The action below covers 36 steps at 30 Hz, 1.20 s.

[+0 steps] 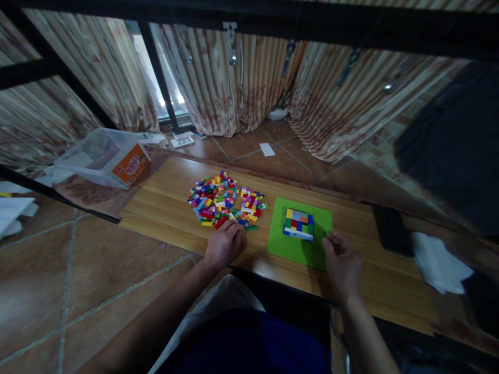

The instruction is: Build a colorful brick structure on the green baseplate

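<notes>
A heap of small mixed-colour toy bricks (212, 200) is spread over the wooden tabletop. At its near edge rests my left hand (224, 244), fingers curled down beside a long red brick (221, 223); whatever is under the fingertips is hidden. To the right lies a green studded baseplate (277, 228), carrying a low rectangular block of multicoloured bricks (298, 225) near its middle. My right hand (343, 262) is at the plate's right edge, thumb and fingers drawn together in a pinch. Anything between them is too small and dark to make out.
A clear plastic box (97, 156) with an orange label stands beyond the table's left end. On the right are a dark flat object (393, 228) and white folded paper (440, 262). A black metal bar (257, 23) with hanging hooks crosses above, before striped curtains (249, 78).
</notes>
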Each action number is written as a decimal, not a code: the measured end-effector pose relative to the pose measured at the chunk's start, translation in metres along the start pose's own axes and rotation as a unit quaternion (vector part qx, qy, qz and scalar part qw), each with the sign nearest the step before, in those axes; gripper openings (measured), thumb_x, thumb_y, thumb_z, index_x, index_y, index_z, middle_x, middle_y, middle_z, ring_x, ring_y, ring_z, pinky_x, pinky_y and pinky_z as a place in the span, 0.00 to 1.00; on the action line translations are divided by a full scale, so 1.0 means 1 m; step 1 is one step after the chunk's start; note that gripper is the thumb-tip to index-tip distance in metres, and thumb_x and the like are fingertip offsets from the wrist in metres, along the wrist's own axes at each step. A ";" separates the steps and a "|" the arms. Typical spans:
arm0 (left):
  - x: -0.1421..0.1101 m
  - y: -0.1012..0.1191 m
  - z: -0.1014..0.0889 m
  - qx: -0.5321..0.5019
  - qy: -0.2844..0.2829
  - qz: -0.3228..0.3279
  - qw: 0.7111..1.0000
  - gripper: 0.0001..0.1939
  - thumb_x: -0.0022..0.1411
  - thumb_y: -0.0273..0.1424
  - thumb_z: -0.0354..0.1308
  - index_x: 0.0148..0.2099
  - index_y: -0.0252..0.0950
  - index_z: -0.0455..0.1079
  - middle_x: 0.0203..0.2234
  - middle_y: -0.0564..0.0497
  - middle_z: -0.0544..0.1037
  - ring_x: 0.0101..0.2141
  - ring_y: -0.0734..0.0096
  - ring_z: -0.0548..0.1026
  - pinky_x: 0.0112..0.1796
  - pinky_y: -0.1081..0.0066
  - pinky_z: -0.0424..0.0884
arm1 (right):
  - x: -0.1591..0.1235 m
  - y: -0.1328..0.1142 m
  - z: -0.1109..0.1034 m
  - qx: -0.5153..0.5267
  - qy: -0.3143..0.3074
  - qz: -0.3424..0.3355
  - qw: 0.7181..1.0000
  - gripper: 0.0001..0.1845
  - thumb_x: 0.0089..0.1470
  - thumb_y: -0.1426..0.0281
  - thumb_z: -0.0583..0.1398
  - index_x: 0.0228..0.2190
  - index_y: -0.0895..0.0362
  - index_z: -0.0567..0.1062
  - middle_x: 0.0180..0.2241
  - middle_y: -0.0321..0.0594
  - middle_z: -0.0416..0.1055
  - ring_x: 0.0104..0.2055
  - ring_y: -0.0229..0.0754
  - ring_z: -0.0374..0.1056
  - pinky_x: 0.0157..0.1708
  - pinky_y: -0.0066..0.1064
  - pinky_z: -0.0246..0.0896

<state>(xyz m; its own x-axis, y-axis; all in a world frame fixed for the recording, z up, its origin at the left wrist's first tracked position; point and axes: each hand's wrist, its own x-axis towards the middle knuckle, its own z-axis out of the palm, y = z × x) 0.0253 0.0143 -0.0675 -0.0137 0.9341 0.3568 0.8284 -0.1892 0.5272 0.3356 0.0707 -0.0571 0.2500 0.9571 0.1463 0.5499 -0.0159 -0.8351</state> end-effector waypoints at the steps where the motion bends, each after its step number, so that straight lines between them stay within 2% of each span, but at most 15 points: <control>1: 0.000 0.000 0.000 -0.008 0.002 -0.003 1.000 0.10 0.66 0.26 0.50 0.45 0.38 0.71 0.39 0.47 0.76 0.39 0.68 0.75 0.41 0.68 0.74 | -0.003 0.002 0.001 -0.023 -0.005 -0.010 1.000 0.26 0.52 0.54 0.58 0.45 0.60 0.74 0.37 0.49 0.76 0.37 0.47 0.72 0.40 0.40 0.66; 4: -0.002 0.000 -0.002 -0.052 0.018 -0.016 0.998 0.11 0.66 0.25 0.49 0.46 0.38 0.71 0.39 0.47 0.76 0.40 0.68 0.76 0.42 0.67 0.74 | -0.006 0.007 0.005 -0.103 -0.012 -0.045 0.994 0.27 0.55 0.54 0.54 0.47 0.60 0.73 0.37 0.49 0.75 0.36 0.47 0.70 0.40 0.40 0.65; 7: -0.004 0.000 -0.006 -0.095 0.072 -0.036 0.992 0.10 0.66 0.24 0.50 0.45 0.37 0.71 0.39 0.47 0.76 0.41 0.68 0.76 0.43 0.67 0.74 | -0.007 0.011 0.011 -0.178 -0.004 -0.080 0.981 0.27 0.56 0.56 0.51 0.48 0.60 0.73 0.38 0.50 0.74 0.38 0.49 0.69 0.40 0.40 0.63; 10: -0.003 0.001 -0.009 -0.106 0.125 -0.073 0.984 0.09 0.65 0.24 0.50 0.44 0.37 0.70 0.38 0.47 0.76 0.39 0.70 0.76 0.40 0.68 0.75 | -0.006 0.011 0.016 -0.228 0.004 -0.093 0.969 0.26 0.57 0.58 0.50 0.48 0.61 0.74 0.39 0.53 0.73 0.40 0.51 0.68 0.37 0.40 0.62; 12: -0.002 0.000 -0.011 -0.099 0.132 -0.088 0.982 0.09 0.64 0.24 0.51 0.44 0.37 0.70 0.38 0.48 0.75 0.38 0.70 0.76 0.38 0.69 0.75 | -0.005 0.010 0.017 -0.251 0.008 -0.098 0.963 0.26 0.58 0.59 0.49 0.48 0.62 0.74 0.40 0.54 0.73 0.40 0.52 0.69 0.36 0.40 0.61; 17: 0.005 0.001 -0.012 -0.074 0.093 -0.075 0.990 0.14 0.63 0.22 0.51 0.49 0.38 0.70 0.43 0.46 0.74 0.41 0.69 0.75 0.41 0.67 0.75 | -0.003 0.010 0.018 -0.279 0.015 -0.099 0.955 0.27 0.59 0.60 0.47 0.48 0.62 0.75 0.41 0.56 0.73 0.38 0.54 0.69 0.34 0.41 0.60; 22: 0.027 0.011 -0.008 -0.002 0.008 -0.005 1.000 0.17 0.62 0.26 0.55 0.53 0.39 0.69 0.50 0.43 0.71 0.50 0.60 0.72 0.50 0.60 0.72 | -0.002 0.010 0.020 -0.285 0.019 -0.098 0.953 0.26 0.59 0.59 0.47 0.47 0.60 0.76 0.41 0.54 0.73 0.37 0.52 0.68 0.33 0.39 0.58; 27: 0.046 0.023 0.000 0.088 -0.053 0.010 0.995 0.13 0.60 0.28 0.56 0.48 0.36 0.72 0.47 0.42 0.73 0.46 0.56 0.71 0.48 0.57 0.71 | -0.003 0.009 0.020 -0.286 0.020 -0.103 0.952 0.26 0.60 0.60 0.47 0.46 0.60 0.76 0.39 0.53 0.73 0.35 0.50 0.68 0.31 0.37 0.57; 36: 0.056 0.026 0.006 0.152 -0.081 -0.006 0.985 0.09 0.61 0.25 0.54 0.42 0.37 0.73 0.40 0.44 0.76 0.42 0.55 0.72 0.44 0.57 0.69 | -0.003 0.012 0.020 -0.267 0.015 -0.119 0.956 0.26 0.60 0.58 0.46 0.44 0.59 0.77 0.39 0.52 0.73 0.35 0.50 0.68 0.31 0.37 0.59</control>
<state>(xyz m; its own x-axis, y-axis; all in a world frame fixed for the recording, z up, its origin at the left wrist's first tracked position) 0.0491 0.0637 -0.0387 0.0441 0.9766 0.2106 0.9586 -0.1007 0.2665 0.3258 0.0736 -0.0784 0.0866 0.9433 0.3203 0.9206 0.0471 -0.3877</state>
